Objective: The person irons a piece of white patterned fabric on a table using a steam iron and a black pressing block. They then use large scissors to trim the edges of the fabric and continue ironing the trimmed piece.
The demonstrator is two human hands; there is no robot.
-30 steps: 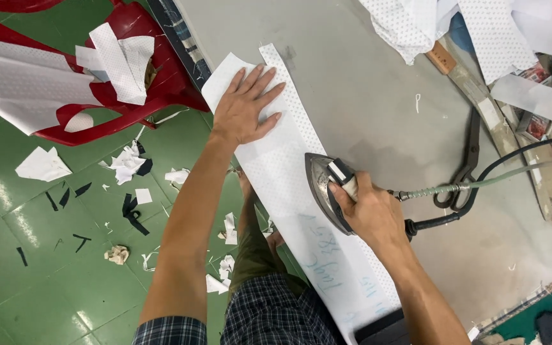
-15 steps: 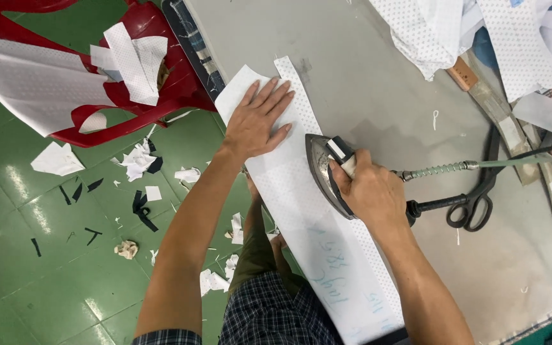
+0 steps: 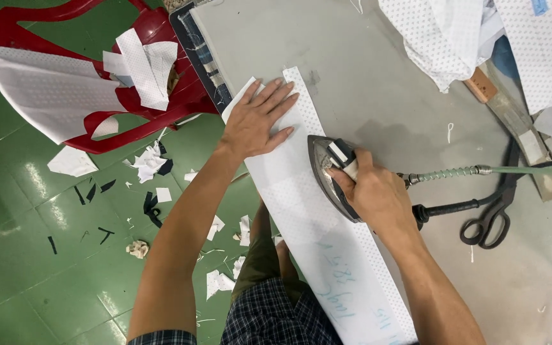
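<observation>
My left hand (image 3: 258,119) lies flat, fingers spread, on the far end of a long white dotted fabric strip (image 3: 301,211) with a paper pattern on it. The strip runs along the near edge of the grey ironing table (image 3: 378,83). My right hand (image 3: 372,191) grips the handle of a steam iron (image 3: 328,169), whose soleplate rests on the strip just behind my left hand. A green hose and a black cord (image 3: 519,170) run from the iron off to the right.
Black shears (image 3: 494,217) lie on the table right of the iron. White dotted fabric pieces (image 3: 480,38) are heaped at the table's far right. A red plastic chair (image 3: 97,83) holding fabric pieces stands on the green floor, which is littered with scraps (image 3: 151,163).
The iron has slid further along the strip toward my left hand, which has stayed pressed on the strip's end. The camera view has shifted, so the table sits lower in the picture.
</observation>
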